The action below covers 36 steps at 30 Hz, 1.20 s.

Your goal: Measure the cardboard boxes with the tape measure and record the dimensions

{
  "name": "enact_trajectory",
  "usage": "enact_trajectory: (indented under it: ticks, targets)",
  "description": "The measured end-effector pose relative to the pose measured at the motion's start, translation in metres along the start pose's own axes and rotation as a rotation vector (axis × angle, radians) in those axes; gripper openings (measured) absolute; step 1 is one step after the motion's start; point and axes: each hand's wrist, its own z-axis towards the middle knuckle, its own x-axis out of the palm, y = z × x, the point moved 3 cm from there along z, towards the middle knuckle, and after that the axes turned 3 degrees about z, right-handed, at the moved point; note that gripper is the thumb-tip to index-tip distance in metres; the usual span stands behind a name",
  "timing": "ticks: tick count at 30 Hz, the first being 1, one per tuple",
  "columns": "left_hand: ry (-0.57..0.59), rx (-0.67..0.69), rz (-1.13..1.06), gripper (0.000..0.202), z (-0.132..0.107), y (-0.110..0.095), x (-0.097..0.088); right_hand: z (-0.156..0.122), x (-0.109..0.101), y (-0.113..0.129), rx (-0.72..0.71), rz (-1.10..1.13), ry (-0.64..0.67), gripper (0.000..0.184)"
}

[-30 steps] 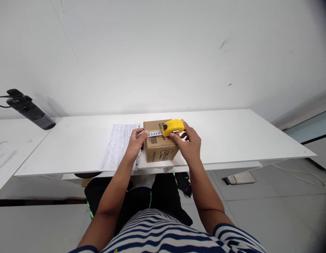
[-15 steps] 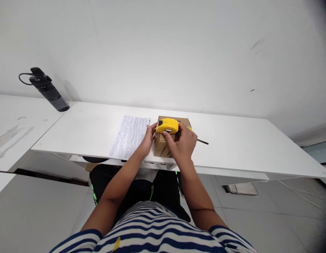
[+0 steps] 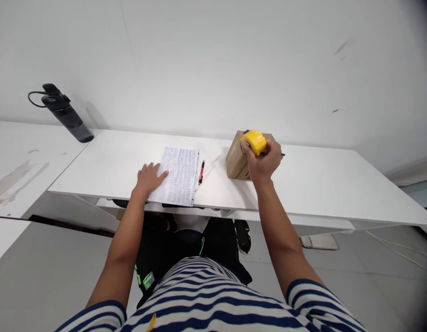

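My right hand (image 3: 264, 161) is closed round a yellow tape measure (image 3: 255, 141), held at the top of a brown cardboard box (image 3: 236, 167). The box stands towards the back of the white table, right of the middle. I cannot tell whether the tape measure touches it. My left hand (image 3: 150, 178) rests with fingers spread on the left edge of a stack of written sheets (image 3: 178, 177). Just right of the sheets lies a red and black pen (image 3: 201, 173). A dark thin end sticks out to the right behind my right hand; its kind is hidden.
A dark water bottle (image 3: 68, 115) with a loop strap stands at the back left by the wall. The white table (image 3: 324, 184) runs along the wall, its front edge close to my legs. Another white surface (image 3: 13, 157) adjoins it at left.
My right hand has moved right and back with the tape measure, and the box now stands farther right and back. My left hand has left the box and lies on the sheets. The pen has come into view.
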Motion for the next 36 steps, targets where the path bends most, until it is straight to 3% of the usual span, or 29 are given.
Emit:
enact_trajectory:
  ticks: [2, 5, 8, 12, 17, 20, 23, 26, 29, 31, 33, 36]
  targets:
    - [-0.004, 0.021, 0.040, 0.085, -0.008, 0.008, 0.012, -0.027, 0.002, 0.007, -0.020, 0.049, 0.052, 0.080]
    - [-0.054, 0.028, 0.068, 0.086, -0.024, 0.002, 0.026, -0.075, 0.013, 0.026, -0.013, 0.041, 0.281, 0.075]
    - [-0.087, 0.017, 0.072, 0.085, -0.033, -0.006, 0.032, -0.103, 0.033, 0.031, 0.178, 0.031, 0.428, 0.071]
    - [-0.088, 0.029, 0.080, 0.086, -0.034, -0.010, 0.030, -0.101, 0.069, 0.012, 0.491, 0.085, 0.475, 0.074]
    - [-0.078, 0.021, 0.036, 0.083, -0.033, -0.006, 0.027, -0.074, 0.108, -0.007, 0.535, -0.043, 0.507, 0.064]
    - [0.011, -0.012, -0.056, 0.086, -0.027, 0.000, 0.021, -0.065, 0.123, -0.013, 0.570, -0.178, 0.523, 0.059]
    - [0.063, -0.043, -0.159, 0.099, -0.006, -0.007, 0.008, -0.064, 0.133, -0.013, 0.472, -0.244, 0.538, 0.054]
    - [-0.009, 0.104, -0.144, 0.098, 0.032, -0.045, 0.003, -0.066, 0.139, -0.009, 0.329, -0.313, 0.556, 0.054]
    - [-0.072, 0.255, -0.116, 0.088, 0.067, -0.093, 0.017, -0.064, 0.139, -0.007, 0.287, -0.354, 0.539, 0.055]
    - [-0.048, 0.285, -0.110, 0.082, 0.082, -0.112, 0.034, -0.062, 0.136, -0.005, 0.240, -0.360, 0.480, 0.055]
    - [-0.003, 0.304, -0.101, 0.077, 0.091, -0.118, 0.047, -0.062, 0.132, 0.001, 0.133, -0.359, 0.477, 0.053]
    - [0.017, 0.357, -0.101, 0.072, 0.096, -0.111, 0.052, -0.072, 0.131, 0.012, -0.017, -0.348, 0.699, 0.051]
